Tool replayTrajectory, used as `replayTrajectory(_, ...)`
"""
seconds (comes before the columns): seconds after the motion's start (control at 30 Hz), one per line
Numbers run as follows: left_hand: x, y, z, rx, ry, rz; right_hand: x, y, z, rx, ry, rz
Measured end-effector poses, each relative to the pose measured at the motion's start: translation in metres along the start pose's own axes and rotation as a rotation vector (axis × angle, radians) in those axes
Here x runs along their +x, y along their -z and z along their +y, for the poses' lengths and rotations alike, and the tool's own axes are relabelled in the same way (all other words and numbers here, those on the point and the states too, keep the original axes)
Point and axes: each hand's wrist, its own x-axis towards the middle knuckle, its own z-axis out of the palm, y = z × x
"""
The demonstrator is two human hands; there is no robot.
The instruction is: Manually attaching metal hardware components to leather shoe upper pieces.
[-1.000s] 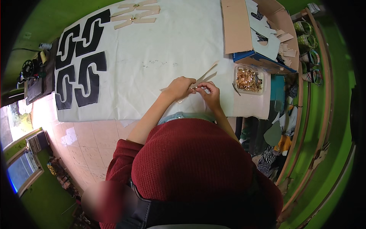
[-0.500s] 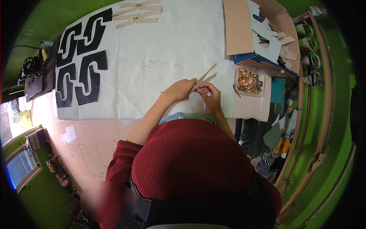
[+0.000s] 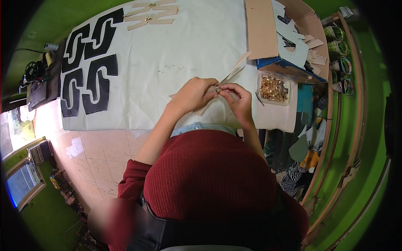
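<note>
Near the table's front edge my left hand point(image 3: 192, 97) is closed around a beige strap piece point(image 3: 237, 67). Its narrow ends stick out past the fingers at the upper right and below the hand. My right hand point(image 3: 240, 103) meets the left at the middle of the piece, thumb and fingertips pinched at a small metal buckle point(image 3: 217, 89), partly hidden by the fingers. Two similar beige strap pieces with gold buckles, one of them this strap piece point(image 3: 161, 21), lie at the far side of the table. To the right, a clear plastic tub point(image 3: 289, 100) holds many small gold metal parts point(image 3: 272, 88).
Several black S-shaped pieces point(image 3: 98, 94) lie on the white-covered table point(image 3: 142, 96) at the left. An open cardboard box point(image 3: 261, 31) of scraps stands at the back right, with a thin dark tool point(image 3: 260, 98) beside the tub. Sandals point(image 3: 343, 67) hang on a rack farther right.
The strap piece has turned and shifted, its upper end now reaching farther right and up toward the box. My right hand has moved slightly right, still pinching at the middle of the piece.
</note>
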Motion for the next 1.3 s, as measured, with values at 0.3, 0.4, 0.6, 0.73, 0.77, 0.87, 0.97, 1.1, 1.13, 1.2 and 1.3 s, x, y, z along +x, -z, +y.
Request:
replayTrajectory(0.3, -0.001, 0.008, 0.002, 0.014, -0.072, -0.023, 0.005, 0.0, -0.031, -0.185, 0.136, -0.007)
replayTrajectory(0.4, 0.001, 0.008, 0.0, 0.033, -0.054, -0.077, 0.004, -0.001, -0.033, -0.243, 0.161, -0.01)
replayTrajectory(0.6, 0.006, 0.004, -0.002, 0.088, -0.091, -0.077, -0.003, -0.003, -0.036, -0.4, 0.088, -0.005)
replayTrajectory(0.73, 0.006, 0.0, -0.004, 0.142, -0.078, -0.121, -0.004, -0.004, -0.054, -0.807, 0.298, 0.094)
replayTrajectory(0.77, 0.006, -0.001, -0.004, 0.179, -0.088, -0.131, -0.004, -0.005, -0.058, -0.946, 0.402, 0.123)
replayTrajectory(0.87, 0.007, -0.005, -0.005, 0.204, -0.109, -0.149, 0.002, 0.006, -0.055, -1.036, 0.483, -0.058)
replayTrajectory(0.97, 0.01, 0.0, 0.0, 0.176, -0.095, -0.203, 0.006, 0.023, -0.047, -0.96, 0.301, -0.24)
replayTrajectory(1.1, 0.01, -0.005, -0.007, 0.238, -0.075, -0.2, 0.014, 0.025, -0.051, -0.928, 0.315, -0.326)
replayTrajectory(1.13, 0.009, -0.005, -0.009, 0.243, -0.096, -0.166, 0.015, 0.024, -0.051, -0.896, 0.317, -0.338)
replayTrajectory(1.2, 0.008, -0.004, -0.011, 0.248, -0.114, -0.13, 0.016, 0.023, -0.049, -0.864, 0.319, -0.352)
replayTrajectory(1.3, 0.009, -0.004, -0.009, 0.293, -0.039, -0.142, 0.015, 0.018, -0.044, -0.864, 0.286, -0.362)
